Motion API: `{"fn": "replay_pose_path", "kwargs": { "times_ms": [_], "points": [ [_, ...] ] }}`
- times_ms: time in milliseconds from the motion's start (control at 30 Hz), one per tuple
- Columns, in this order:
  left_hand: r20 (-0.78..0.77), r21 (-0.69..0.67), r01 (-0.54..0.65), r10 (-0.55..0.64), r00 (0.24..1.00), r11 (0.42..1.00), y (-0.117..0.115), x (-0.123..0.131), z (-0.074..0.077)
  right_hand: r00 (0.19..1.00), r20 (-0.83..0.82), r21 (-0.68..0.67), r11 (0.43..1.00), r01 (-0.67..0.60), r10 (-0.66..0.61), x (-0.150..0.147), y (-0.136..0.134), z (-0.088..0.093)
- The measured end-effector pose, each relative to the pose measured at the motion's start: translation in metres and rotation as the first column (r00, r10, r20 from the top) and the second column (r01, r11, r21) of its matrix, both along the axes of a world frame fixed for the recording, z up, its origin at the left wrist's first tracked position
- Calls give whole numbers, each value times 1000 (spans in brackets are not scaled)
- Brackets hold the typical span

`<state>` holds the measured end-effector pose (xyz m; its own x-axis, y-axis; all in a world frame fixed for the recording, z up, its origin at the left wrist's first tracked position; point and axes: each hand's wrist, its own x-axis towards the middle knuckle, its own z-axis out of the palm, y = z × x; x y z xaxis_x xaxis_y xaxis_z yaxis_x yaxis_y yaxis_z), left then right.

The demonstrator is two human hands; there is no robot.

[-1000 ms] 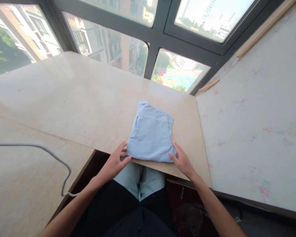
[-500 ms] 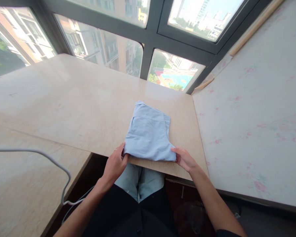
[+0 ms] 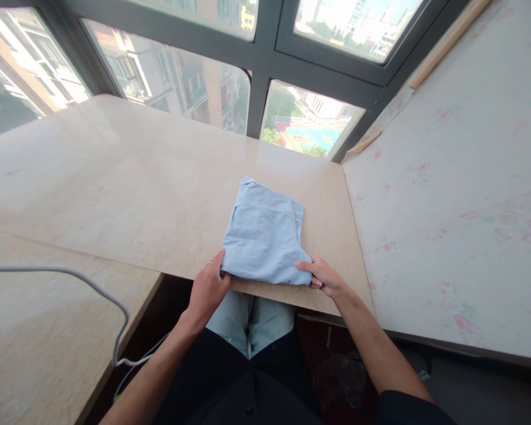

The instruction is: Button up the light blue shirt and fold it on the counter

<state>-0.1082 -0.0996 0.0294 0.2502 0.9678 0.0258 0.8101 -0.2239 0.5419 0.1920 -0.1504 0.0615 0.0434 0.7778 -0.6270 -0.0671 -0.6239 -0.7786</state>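
Note:
A light blue shirt (image 3: 262,236), folded into a compact shape, lies on the pale tabletop close to its front edge. Its lower left corner is gripped by my left hand (image 3: 207,290), which wears a ring and has the thumb at the near edge. At the lower right corner, my right hand (image 3: 325,276) is closed with the thumb side over the cloth and other fingers curled beneath. Some fingertips of both hands are hidden by the fabric.
A light marbled tabletop (image 3: 137,177) runs back to grey-framed windows (image 3: 265,71). A floral wall (image 3: 451,224) bounds the right side. A white cable (image 3: 84,282) loops over the left table section, above a dark gap.
My right hand has shifted slightly left and reaches further over the shirt's right corner. My left hand keeps its corner, and the shirt stays folded. The view has moved a little.

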Motion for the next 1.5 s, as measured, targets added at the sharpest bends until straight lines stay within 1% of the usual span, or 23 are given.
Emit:
{"fn": "replay_pose_path", "kwargs": {
  "times_ms": [133,233,333,467,533,600,667,733,767,833,900,967,1033,1067,1167,1267,1333,1400,1500],
  "points": [
    [-114,-2,46,-46,992,999,2,-7,4,995,84,56,997,49,-53,-2,-2,-8],
    [-162,56,80,-70,984,995,1,-13,3,988,136,74,995,69,-79,-3,-5,-14],
    [-171,154,120,-93,981,981,0,-17,-6,979,186,84,994,67,-82,-5,-7,-18],
    [-162,302,194,-151,975,933,0,-19,-20,967,233,105,991,77,-100,-8,-9,-19],
    [-179,359,218,-162,970,907,1,-18,-24,963,251,103,992,75,-99,-8,-10,-19],
    [-197,383,243,-179,964,891,2,-17,-25,959,273,80,995,58,-78,-8,-12,-18],
    [-188,381,264,-205,960,886,3,-17,-26,953,300,52,998,28,-42,-4,-14,-19],
    [-145,367,286,-249,958,885,3,-20,-25,936,351,60,998,-2,-20,2,-14,-21],
    [-116,361,302,-279,953,882,3,-23,-25,918,394,90,996,-5,-31,6,-12,-22],
    [-60,361,348,-351,934,865,2,-27,-23,857,504,196,980,13,-112,13,-6,-24],
    [-25,379,404,-427,904,833,2,-29,-18,774,591,329,944,27,-228,15,6,-22],
    [-6,398,449,-487,873,800,3,-26,-11,720,629,430,903,-6,-295,9,21,-16],
    [2,401,471,-515,857,786,7,-18,-2,707,641,498,863,-88,-298,-4,39,-7],
    [4,396,470,-513,858,789,10,-12,1,708,645,525,840,-139,-286,-13,48,-2],
    [2,371,419,-451,892,829,25,9,7,706,667,589,750,-301,-239,-40,79,7],
    [-21,369,360,-379,925,857,49,29,6,682,701,622,647,-441,-209,-59,114,6],
    [-56,377,366,-374,926,851,68,41,4,645,737,612,605,-509,-204,-66,137,0],
    [-96,383,391,-385,918,837,89,50,3,592,780,579,592,-561,-203,-68,160,-7],
    [-154,375,408,-378,913,832,116,61,-2,501,841,513,597,-617,-205,-68,189,-18]
  ]
}}
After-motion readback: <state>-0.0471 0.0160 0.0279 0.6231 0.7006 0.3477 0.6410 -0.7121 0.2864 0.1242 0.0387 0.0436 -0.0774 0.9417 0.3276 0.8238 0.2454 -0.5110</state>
